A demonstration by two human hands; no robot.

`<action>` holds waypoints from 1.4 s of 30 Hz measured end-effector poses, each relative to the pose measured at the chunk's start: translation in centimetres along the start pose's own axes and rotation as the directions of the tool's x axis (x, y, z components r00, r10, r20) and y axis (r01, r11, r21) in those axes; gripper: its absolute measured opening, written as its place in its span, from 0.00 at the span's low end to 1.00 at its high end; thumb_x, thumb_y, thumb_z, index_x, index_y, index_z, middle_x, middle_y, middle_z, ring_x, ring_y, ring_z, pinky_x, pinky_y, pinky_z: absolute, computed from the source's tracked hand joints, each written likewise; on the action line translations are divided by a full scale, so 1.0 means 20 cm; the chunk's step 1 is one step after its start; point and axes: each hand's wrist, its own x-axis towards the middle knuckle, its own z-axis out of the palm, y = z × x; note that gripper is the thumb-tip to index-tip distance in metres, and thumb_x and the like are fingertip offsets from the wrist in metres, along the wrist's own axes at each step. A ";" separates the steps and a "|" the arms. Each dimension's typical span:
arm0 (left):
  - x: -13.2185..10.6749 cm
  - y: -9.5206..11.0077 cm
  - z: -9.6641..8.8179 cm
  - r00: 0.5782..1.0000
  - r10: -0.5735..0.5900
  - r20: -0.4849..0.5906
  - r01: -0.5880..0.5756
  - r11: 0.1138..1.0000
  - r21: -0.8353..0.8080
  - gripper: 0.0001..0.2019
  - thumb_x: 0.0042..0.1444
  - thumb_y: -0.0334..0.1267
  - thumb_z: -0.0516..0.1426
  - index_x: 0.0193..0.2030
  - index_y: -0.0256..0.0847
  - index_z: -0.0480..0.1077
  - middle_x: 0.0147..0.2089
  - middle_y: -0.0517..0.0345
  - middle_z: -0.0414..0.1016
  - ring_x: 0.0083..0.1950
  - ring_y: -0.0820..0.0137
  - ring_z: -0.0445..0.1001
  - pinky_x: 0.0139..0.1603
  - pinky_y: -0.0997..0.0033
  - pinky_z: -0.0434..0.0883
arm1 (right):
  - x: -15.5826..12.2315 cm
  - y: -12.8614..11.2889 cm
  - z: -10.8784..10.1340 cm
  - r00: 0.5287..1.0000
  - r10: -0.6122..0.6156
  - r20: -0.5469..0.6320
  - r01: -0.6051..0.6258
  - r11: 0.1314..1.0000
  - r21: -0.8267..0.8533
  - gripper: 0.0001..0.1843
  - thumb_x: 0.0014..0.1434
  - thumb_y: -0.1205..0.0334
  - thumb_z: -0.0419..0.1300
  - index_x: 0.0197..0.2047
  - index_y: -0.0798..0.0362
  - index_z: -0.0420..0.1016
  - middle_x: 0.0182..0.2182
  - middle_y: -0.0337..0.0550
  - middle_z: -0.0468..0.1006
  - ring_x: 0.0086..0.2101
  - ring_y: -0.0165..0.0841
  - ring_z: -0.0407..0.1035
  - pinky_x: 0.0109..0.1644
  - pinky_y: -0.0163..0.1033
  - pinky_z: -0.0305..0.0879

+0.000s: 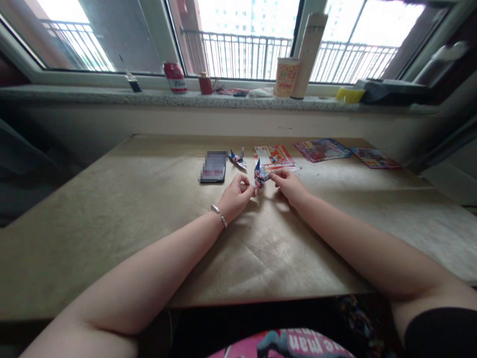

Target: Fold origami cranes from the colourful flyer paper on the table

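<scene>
A small folded paper figure (260,176), blue, red and white with a pointed blue tip, is held just above the table between my two hands. My left hand (238,194), with a silver bangle at the wrist, pinches its lower left part. On the other side, the fingertips of my right hand (288,185) pinch its right end. Behind my left hand lies a second folded paper figure (237,159) of similar colours, with upright points. A phone (213,167) rests flat to the left of that one.
Red and white printed sheets (276,155) lie behind the held paper. Farther right are a fan of colourful cards (322,150) and another stack (376,157). The windowsill (231,101) carries a red can (174,78), a patterned cup (286,77) and a yellow sponge (350,95).
</scene>
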 end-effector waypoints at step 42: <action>-0.02 0.05 -0.05 0.996 0.076 0.048 -0.075 0.406 0.911 0.09 0.58 0.40 0.53 0.39 0.43 0.74 0.47 0.50 0.74 0.53 0.55 0.68 0.54 0.55 0.64 | 0.40 -0.01 0.31 0.976 -0.216 -0.003 0.169 0.773 -0.611 0.24 0.57 0.60 0.60 0.57 0.54 0.68 0.41 0.46 0.82 0.44 0.39 0.74 0.50 0.41 0.66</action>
